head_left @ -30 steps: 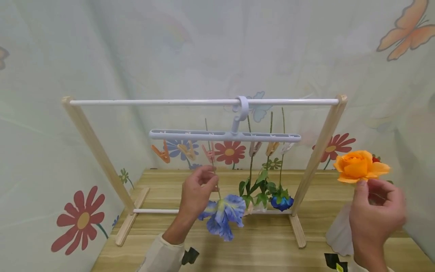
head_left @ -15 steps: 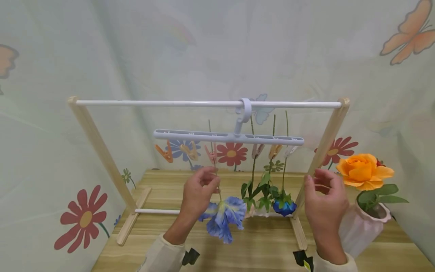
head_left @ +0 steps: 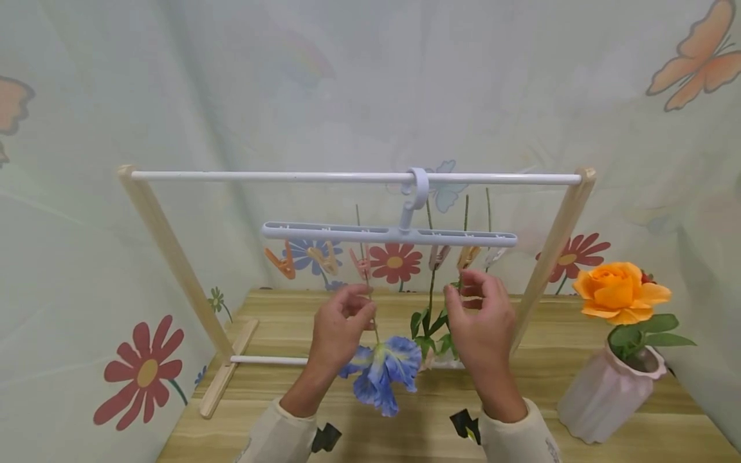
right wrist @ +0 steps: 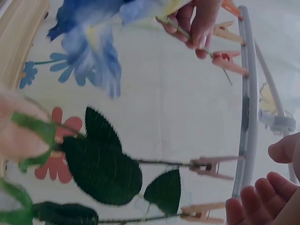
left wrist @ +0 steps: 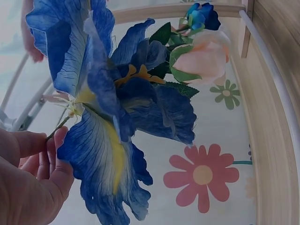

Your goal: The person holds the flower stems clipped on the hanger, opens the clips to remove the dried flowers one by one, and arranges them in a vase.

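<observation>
My left hand (head_left: 341, 325) pinches the thin stem of a blue artificial iris (head_left: 383, 376), whose bloom hangs downward. Above that hand, the stem runs up by a pink clothespin (head_left: 360, 262) on the pale hanger (head_left: 330, 231). My right hand (head_left: 483, 318) has loosely bent fingers with nothing between them, in front of the other hanging flowers. In the left wrist view a peach rose (left wrist: 201, 61) and a blue rose (left wrist: 205, 16) hang beyond the iris. Clothespins (right wrist: 211, 166) grip stems in the right wrist view. My right hand partly hides these flowers in the head view.
The hanger hooks over the white rod of a wooden rack (head_left: 168, 257). An orange clothespin (head_left: 282, 260) and a yellow clothespin (head_left: 324, 258) hang without flowers at left. A ribbed vase (head_left: 608, 392) with an orange rose (head_left: 619, 292) stands right on the wooden table (head_left: 272, 399).
My right hand has let go of the orange rose, which now stands in the vase, and has moved left toward the hanging flowers. My left hand stays on the iris stem.
</observation>
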`<act>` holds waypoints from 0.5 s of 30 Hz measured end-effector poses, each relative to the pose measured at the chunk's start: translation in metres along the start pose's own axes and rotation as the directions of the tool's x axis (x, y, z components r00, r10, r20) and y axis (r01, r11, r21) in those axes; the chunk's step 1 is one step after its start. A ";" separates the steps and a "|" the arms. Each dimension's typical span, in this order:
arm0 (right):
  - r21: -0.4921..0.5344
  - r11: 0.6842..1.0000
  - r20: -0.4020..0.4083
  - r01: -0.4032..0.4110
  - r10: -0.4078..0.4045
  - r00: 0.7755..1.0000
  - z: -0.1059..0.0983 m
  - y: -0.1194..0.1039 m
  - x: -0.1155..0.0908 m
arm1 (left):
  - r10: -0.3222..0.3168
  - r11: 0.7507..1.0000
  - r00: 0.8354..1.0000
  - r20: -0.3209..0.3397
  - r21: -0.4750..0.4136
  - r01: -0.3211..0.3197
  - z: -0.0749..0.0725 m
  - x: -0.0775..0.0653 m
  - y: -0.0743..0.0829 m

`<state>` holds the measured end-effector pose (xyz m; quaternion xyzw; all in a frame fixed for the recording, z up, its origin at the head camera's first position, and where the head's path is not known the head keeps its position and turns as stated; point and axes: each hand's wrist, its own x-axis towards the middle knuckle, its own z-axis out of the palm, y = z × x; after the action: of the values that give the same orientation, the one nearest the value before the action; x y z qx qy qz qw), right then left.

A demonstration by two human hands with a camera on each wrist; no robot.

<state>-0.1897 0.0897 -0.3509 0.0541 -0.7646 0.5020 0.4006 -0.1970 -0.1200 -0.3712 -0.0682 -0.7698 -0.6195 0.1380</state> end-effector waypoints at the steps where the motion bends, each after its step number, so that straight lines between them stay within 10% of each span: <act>1: 0.002 1.000 0.013 0.002 -0.002 1.000 0.004 -0.003 0.000 | -0.002 1.000 1.000 0.001 -0.001 0.002 0.000 0.000 0.000; 15: 0.074 0.997 0.206 -0.027 0.012 0.979 0.044 -0.046 0.007 | 0.015 1.000 1.000 0.000 -0.023 -0.015 0.003 0.001 0.000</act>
<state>-0.1964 0.0337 -0.3208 0.1135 -0.7825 0.5266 0.3122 -0.1986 -0.1173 -0.3719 -0.0757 -0.7620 -0.6273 0.1419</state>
